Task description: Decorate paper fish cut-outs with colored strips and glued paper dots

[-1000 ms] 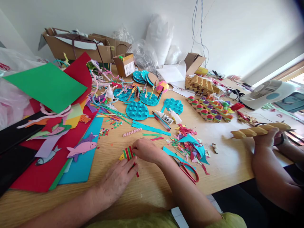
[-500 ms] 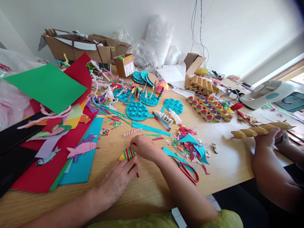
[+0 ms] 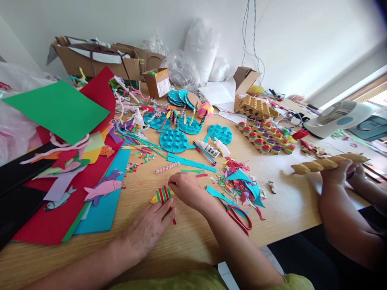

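A small paper fish (image 3: 162,195) with a yellow head and green and red stripes lies on the table in front of me. My left hand (image 3: 148,225) rests flat at its lower edge, the outstretched fingertips touching it. A red strip end (image 3: 174,217) sticks out beyond those fingers. Just right of the fish, my right hand (image 3: 189,192) is closed in a pinch, and what it holds is hidden. A pink twisted piece (image 3: 167,168) lies behind the fish. Scissors with red handles (image 3: 238,217) lie right of my right forearm.
Paper scraps (image 3: 238,181), a white glue bottle (image 3: 222,147) and blue egg-tray pieces (image 3: 173,141) lie farther back. Coloured sheets (image 3: 33,217) are piled at left. At right, another person's hand (image 3: 335,173) holds a tan cardboard strip (image 3: 317,165); a white fan (image 3: 338,119) stands behind.
My right hand has shifted slightly right, away from the fish's edge, and a bit of yellow shows there. My left hand stays on the fish.
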A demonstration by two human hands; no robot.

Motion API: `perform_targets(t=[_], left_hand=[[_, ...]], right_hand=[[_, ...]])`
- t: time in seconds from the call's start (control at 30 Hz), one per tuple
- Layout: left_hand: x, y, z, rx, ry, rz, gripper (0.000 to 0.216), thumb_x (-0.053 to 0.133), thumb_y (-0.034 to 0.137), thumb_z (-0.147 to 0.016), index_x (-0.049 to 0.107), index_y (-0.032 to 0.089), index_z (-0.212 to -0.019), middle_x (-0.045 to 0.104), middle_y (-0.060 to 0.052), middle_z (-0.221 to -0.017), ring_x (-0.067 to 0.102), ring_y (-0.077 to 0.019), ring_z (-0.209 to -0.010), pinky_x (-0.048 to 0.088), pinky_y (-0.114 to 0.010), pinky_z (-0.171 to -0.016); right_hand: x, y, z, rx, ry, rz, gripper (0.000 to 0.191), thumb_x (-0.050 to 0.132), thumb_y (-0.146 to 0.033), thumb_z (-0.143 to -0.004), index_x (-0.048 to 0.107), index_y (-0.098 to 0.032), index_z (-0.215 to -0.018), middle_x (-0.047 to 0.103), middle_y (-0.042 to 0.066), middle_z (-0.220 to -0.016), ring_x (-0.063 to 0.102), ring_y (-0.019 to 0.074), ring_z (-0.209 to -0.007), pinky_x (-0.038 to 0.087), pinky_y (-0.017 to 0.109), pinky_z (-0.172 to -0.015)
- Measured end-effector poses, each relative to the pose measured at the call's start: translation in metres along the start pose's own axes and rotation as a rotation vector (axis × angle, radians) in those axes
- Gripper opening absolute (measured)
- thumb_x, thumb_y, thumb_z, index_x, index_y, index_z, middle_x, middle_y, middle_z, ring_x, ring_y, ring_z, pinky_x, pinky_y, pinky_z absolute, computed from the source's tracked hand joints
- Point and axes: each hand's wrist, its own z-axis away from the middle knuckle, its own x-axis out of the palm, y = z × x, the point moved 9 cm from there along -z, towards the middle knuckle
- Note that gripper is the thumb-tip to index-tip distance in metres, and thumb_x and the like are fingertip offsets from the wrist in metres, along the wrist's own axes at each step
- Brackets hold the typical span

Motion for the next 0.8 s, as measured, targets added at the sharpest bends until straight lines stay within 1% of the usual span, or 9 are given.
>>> perform_targets(t=[0.1,0.2,0.3,0.37,0.47,0.63,0.73,0.8], left_hand=[[-0.003,0.001,-0.001,0.015,-0.006,-0.009,0.044,0.02,0.002,-0.086,0.051,0.017,-0.112,0.055,-0.007,-0.121,0.054,-0.0195,-0.1,0.045,-0.034,-0.08],[-0.007,0.002,-0.001,0.022,0.008,0.004,0.041,0.023,0.003,-0.086,0.049,0.017,-0.115,0.055,-0.007,-0.12,0.053,-0.0196,-0.101,0.043,-0.033,-0.081],[-0.008,0.001,-0.001,0.012,0.02,0.015,0.042,0.024,0.004,-0.086,0.045,0.018,-0.12,0.054,-0.005,-0.12,0.053,-0.0187,-0.1,0.042,-0.033,-0.082],[-0.008,0.0,-0.001,0.004,0.021,0.024,0.042,0.025,0.005,-0.087,0.043,0.019,-0.122,0.054,-0.005,-0.121,0.053,-0.0181,-0.099,0.041,-0.032,-0.082],[-0.009,0.0,-0.002,0.013,0.028,0.029,0.039,0.027,0.007,-0.088,0.045,0.019,-0.121,0.053,-0.006,-0.121,0.054,-0.0179,-0.097,0.041,-0.031,-0.081],[-0.019,0.005,0.002,0.057,0.101,0.017,0.038,0.031,0.005,-0.085,0.049,0.016,-0.117,0.056,-0.007,-0.117,0.055,-0.019,-0.095,0.043,-0.033,-0.081],[-0.028,0.003,0.014,0.069,0.145,0.147,0.042,0.03,0.002,-0.082,0.052,0.018,-0.114,0.058,-0.005,-0.114,0.054,-0.0186,-0.097,0.044,-0.032,-0.084],[-0.034,-0.013,0.022,-0.012,0.189,0.326,0.045,0.027,0.001,-0.081,0.054,0.02,-0.112,0.06,-0.003,-0.109,0.054,-0.0162,-0.099,0.044,-0.029,-0.087]], right_hand=[[0.002,0.001,0.015,-0.027,0.024,-0.061,0.024,0.042,-0.018,-0.081,0.065,-0.018,-0.087,0.067,0.005,-0.086,0.059,0.0143,-0.08,0.036,0.021,-0.064],[0.007,0.003,0.027,-0.011,0.024,-0.086,0.022,0.042,-0.017,-0.082,0.065,-0.018,-0.083,0.066,0.004,-0.081,0.059,0.0137,-0.075,0.035,0.021,-0.061],[0.012,0.001,0.036,-0.016,0.01,-0.151,0.021,0.044,-0.019,-0.083,0.065,-0.019,-0.082,0.065,0.003,-0.082,0.058,0.0123,-0.073,0.035,0.02,-0.061],[0.015,0.0,0.039,-0.021,0.014,-0.195,0.021,0.044,-0.018,-0.084,0.065,-0.019,-0.085,0.064,0.003,-0.086,0.058,0.0116,-0.076,0.036,0.019,-0.063],[0.018,0.0,0.04,-0.017,0.027,-0.224,0.022,0.044,-0.016,-0.084,0.065,-0.02,-0.09,0.064,0.004,-0.089,0.058,0.0119,-0.08,0.037,0.019,-0.067],[0.021,0.002,0.039,-0.034,0.062,-0.262,0.022,0.045,-0.013,-0.082,0.066,-0.02,-0.087,0.064,0.003,-0.088,0.058,0.0121,-0.079,0.038,0.019,-0.068],[0.016,0.01,0.042,-0.022,0.142,-0.283,0.022,0.045,-0.013,-0.082,0.065,-0.02,-0.087,0.065,0.003,-0.088,0.059,0.0127,-0.078,0.038,0.02,-0.068],[0.013,0.018,0.045,0.004,0.192,-0.298,0.022,0.045,-0.013,-0.082,0.065,-0.02,-0.087,0.065,0.003,-0.087,0.059,0.0132,-0.079,0.038,0.02,-0.069]])
